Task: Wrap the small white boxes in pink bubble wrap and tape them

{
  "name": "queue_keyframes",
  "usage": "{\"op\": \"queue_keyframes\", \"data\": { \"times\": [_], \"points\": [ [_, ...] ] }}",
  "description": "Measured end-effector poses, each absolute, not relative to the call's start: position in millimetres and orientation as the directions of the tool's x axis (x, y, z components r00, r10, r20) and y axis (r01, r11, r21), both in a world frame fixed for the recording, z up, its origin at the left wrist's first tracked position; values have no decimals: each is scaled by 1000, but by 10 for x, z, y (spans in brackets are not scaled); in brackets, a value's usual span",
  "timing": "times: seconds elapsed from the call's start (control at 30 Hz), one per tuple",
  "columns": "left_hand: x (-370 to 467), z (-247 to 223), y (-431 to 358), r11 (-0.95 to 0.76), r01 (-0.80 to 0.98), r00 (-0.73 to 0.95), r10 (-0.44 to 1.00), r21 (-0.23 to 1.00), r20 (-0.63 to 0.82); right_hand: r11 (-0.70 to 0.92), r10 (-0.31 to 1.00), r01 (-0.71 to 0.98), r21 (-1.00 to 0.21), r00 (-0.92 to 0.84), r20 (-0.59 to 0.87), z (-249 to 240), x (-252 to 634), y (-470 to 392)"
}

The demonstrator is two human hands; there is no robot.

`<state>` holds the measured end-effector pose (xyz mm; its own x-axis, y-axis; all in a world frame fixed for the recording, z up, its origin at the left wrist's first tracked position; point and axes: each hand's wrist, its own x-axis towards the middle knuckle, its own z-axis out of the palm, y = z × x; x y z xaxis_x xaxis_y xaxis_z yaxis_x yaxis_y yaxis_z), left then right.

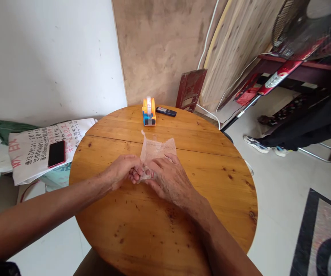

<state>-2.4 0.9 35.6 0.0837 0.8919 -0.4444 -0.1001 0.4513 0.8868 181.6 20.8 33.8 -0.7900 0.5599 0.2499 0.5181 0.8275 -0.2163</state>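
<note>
- The translucent, crinkled sheet (162, 147) lies near the middle of the round wooden table (211, 180), between and partly under the two hands. It looks like plastic wrap.
- A small patch of reddish marks (152, 174) shows at its near end, between the hands; whether it is print or something beneath the sheet, I cannot tell.
- The left hand (127, 168) has its fingers curled in, thumb and forefinger seeming to pinch the sheet's left edge.
- The right hand (168, 176) arches over the near right part, fingers bent down onto it; its underside is hidden, so whether it pinches or only presses, I cannot tell.
- As for progress, the near end looks gathered beneath the fingers, while the far end is loose and spread, its ragged edge unfolded. No fastening shows on the visible part.
- Beyond the sheet stands an orange and blue tape dispenser (149, 113), out of both hands, with a dark handheld device (166, 111) just beside it.
- Off the table's left side, a phone (56, 154) rests on a printed white sack (77, 134).
- Farther right are a standing fan (277, 78) and another person's dark-trousered legs (292, 122).
</note>
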Motion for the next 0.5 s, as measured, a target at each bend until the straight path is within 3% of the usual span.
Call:
{"op": "queue_keyframes", "data": {
  "times": [0.1, 0.23, 0.37, 0.5],
  "points": [
    [-37, 392, -36, 416, 7, 95, 905, 909, -415, 808, 586, 521, -276, -761, 278, 324, 1830, 222],
    [-14, 401, -92, 164, 345, 166, 958, 924, -232, 786, 607, 518, -338, -752, 258, 346, 1871, 232],
    [48, 386, -124, -99, 592, 202, 979, 800, -29, 755, 616, 464, -464, -743, 260, 410, 1963, 245],
    [76, 401, -129, -225, 756, 239, 969, 615, 60, 691, 678, 442, -572, -671, 300, 519, 2082, 297]
  ]
}}
